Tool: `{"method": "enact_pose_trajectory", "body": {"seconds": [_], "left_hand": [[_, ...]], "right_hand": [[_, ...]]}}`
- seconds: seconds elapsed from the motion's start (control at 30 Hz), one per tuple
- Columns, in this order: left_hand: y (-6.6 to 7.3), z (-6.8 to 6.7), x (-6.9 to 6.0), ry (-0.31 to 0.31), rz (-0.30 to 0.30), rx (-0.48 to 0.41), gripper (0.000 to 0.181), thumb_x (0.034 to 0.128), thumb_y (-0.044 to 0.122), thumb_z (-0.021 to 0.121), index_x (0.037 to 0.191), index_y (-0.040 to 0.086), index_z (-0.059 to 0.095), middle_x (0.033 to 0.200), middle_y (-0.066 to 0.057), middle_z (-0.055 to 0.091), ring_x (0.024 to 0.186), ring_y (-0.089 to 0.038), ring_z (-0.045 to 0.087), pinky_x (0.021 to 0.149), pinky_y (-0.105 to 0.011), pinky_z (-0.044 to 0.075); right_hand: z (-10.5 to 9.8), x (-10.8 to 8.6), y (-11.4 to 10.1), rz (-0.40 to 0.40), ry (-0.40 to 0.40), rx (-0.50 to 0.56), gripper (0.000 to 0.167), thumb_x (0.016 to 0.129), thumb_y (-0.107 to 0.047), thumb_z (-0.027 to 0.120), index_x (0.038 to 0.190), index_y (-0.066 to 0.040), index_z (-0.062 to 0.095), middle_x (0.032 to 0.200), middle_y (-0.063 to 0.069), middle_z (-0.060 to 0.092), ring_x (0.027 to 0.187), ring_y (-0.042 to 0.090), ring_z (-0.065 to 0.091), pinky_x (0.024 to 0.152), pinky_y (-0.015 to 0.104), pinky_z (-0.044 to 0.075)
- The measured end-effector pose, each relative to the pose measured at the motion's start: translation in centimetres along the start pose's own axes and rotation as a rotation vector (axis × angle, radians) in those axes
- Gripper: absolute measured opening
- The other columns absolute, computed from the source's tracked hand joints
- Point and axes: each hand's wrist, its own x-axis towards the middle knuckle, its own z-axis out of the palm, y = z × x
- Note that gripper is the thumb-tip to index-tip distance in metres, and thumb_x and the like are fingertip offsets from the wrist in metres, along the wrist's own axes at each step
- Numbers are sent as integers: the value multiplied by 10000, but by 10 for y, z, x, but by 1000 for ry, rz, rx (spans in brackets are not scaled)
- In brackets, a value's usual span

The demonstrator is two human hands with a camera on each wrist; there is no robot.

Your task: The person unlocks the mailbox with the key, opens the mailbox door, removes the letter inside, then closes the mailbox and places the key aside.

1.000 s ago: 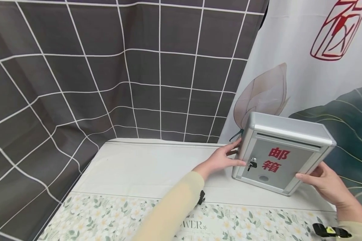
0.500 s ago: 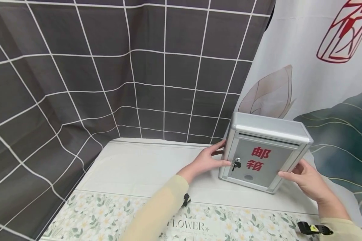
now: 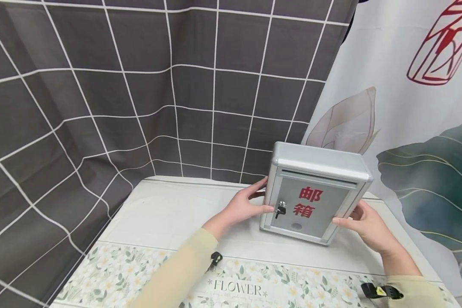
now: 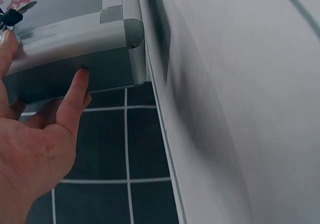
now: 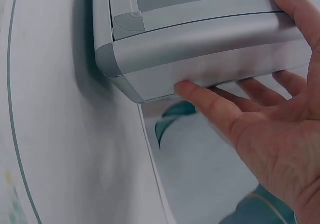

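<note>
A silver metal mailbox (image 3: 315,209) with red characters on its front stands upright, slightly angled, at the right part of the table. A small black-headed key (image 3: 280,210) sits in the lock near its left edge. My left hand (image 3: 244,204) grips the left side, its thumb on the front by the key and its fingers along the side. On the opposite side my right hand (image 3: 369,224) holds the box, thumb on the front edge. Both wrist views show fingertips touching the side walls; the left hand (image 4: 40,144) is partly cut off by the frame. The back of the box is hidden.
The white table (image 3: 169,209) carries a floral-printed strip (image 3: 123,269) along its front. A dark gridded curtain (image 3: 192,107) hangs behind and to the left, and a white printed curtain (image 3: 392,107) to the right.
Both hands have shifted the mailbox leftward along the table, keeping their hold on its two sides. The head view has turned slightly.
</note>
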Motion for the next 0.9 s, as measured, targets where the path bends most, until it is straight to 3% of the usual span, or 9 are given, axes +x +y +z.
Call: {"method": "enact_pose_trajectory", "body": {"seconds": [0.23,0.47,0.63,0.9], "left_hand": [[-2,-24,-17,29,-5,42,965,924,253,945,1717,420,421,1681,81,540,1452,-203,619,1281,-462,444],[-5,-46,-34,53,-18,44,966,915,250,949,1724,349,431,1703,52,517,1480,-269,599,1269,-544,452],[-7,-59,-47,80,-35,45,963,918,228,943,1731,292,431,1701,-29,525,1487,-339,587,1223,-617,486],[-9,-76,-64,113,-68,41,956,917,205,944,1728,232,439,1716,-46,506,1506,-366,562,1166,-569,552]], "right_hand": [[22,7,-17,4,-23,16,860,962,-155,903,1679,-57,438,1416,-131,647,1224,-100,589,933,159,555],[45,18,-28,5,-56,67,805,963,-167,903,1636,-43,478,1433,140,687,1203,-23,653,931,239,604],[61,24,-34,-12,-75,90,811,960,-171,907,1641,-59,480,1458,176,678,1218,-17,652,947,246,602],[84,33,-42,-14,-97,188,789,932,-124,924,1607,-62,518,1417,191,705,1202,60,698,937,290,632]]}}
